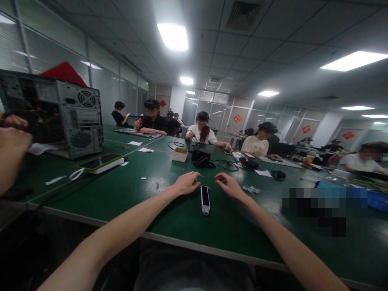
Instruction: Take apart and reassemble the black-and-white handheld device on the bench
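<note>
A slim white device with a long black face [205,199], shaped like a scanning pen, lies on the green table [169,218] between my hands. My left hand [187,183] is just left of its far end, fingers loosely bent and apart from the thumb. On the other side, my right hand [230,186] hovers or rests near the tabletop with its fingers curved and spread. Neither hand appears to hold anything. Whether a fingertip touches the device's far end is too small to tell.
An open computer case [80,117] stands at left, with another person's hand [13,133] beside it. A phone [101,161] lies nearer. Beyond my hands are a small box [180,154] and a black device [201,154]. Clear plastic pieces [251,189] lie right. People sit opposite.
</note>
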`<move>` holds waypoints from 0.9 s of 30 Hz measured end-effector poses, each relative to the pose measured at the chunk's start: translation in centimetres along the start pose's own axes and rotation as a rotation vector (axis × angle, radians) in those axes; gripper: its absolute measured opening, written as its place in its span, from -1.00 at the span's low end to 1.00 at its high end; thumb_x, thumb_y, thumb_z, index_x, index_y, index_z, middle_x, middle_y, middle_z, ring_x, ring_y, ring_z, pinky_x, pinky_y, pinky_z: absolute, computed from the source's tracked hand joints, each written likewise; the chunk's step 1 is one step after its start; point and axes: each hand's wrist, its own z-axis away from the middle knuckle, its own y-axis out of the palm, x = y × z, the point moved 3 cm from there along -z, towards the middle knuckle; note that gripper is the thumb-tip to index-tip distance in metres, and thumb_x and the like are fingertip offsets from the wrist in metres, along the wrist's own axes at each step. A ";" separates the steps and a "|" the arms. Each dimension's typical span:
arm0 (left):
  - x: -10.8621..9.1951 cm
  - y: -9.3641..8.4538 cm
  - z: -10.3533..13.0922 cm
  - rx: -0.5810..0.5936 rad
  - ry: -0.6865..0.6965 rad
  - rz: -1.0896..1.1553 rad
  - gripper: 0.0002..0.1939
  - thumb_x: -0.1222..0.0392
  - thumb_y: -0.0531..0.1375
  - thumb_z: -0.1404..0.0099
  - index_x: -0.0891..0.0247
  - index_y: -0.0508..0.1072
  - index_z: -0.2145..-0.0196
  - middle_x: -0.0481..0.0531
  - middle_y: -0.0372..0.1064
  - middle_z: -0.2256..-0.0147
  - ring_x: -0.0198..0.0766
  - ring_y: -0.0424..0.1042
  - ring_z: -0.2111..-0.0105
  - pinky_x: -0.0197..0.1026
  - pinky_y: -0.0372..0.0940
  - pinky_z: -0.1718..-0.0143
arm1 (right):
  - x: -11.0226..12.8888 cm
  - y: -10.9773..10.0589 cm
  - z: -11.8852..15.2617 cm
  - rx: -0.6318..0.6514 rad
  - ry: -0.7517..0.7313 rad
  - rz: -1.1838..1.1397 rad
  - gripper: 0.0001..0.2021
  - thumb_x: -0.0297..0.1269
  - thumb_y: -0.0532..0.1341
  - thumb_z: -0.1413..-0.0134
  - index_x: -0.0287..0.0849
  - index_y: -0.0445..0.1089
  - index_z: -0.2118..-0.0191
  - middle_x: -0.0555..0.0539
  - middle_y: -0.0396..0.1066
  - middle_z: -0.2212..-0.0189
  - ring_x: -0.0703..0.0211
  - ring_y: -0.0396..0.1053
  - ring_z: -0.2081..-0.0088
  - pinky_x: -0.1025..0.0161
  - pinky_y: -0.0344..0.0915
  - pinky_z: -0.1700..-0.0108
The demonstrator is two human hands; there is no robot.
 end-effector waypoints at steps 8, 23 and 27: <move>-0.4 0.4 -0.2 -0.090 0.167 0.118 -0.82 0.19 0.08 -0.32 0.19 0.38 0.13 -0.02 0.33 0.20 -0.32 0.36 0.22 -0.31 0.23 0.19 | 4.1 2.6 0.2 -0.022 0.028 -0.431 -0.74 -0.12 0.21 0.03 -0.20 0.33 0.27 -0.03 0.37 0.33 0.22 0.33 0.26 0.26 0.29 0.21; -1.0 0.0 -0.1 -0.144 0.217 0.147 -0.82 0.17 0.11 -0.29 0.24 0.44 0.19 0.00 0.36 0.22 -0.33 0.37 0.28 -0.34 0.24 0.24 | 4.1 2.9 0.1 -0.028 0.077 -0.561 -0.70 -0.08 0.26 0.09 -0.20 0.33 0.30 -0.04 0.40 0.33 0.18 0.37 0.24 0.25 0.30 0.18; 0.2 -0.2 -0.3 -0.080 0.179 0.088 -0.82 0.19 0.14 -0.24 0.22 0.46 0.21 -0.02 0.39 0.29 -0.33 0.37 0.32 -0.33 0.22 0.26 | 3.5 1.7 0.4 -0.009 0.025 -0.255 -0.77 -0.13 0.18 -0.01 -0.19 0.38 0.28 -0.04 0.42 0.33 0.19 0.36 0.27 0.24 0.28 0.21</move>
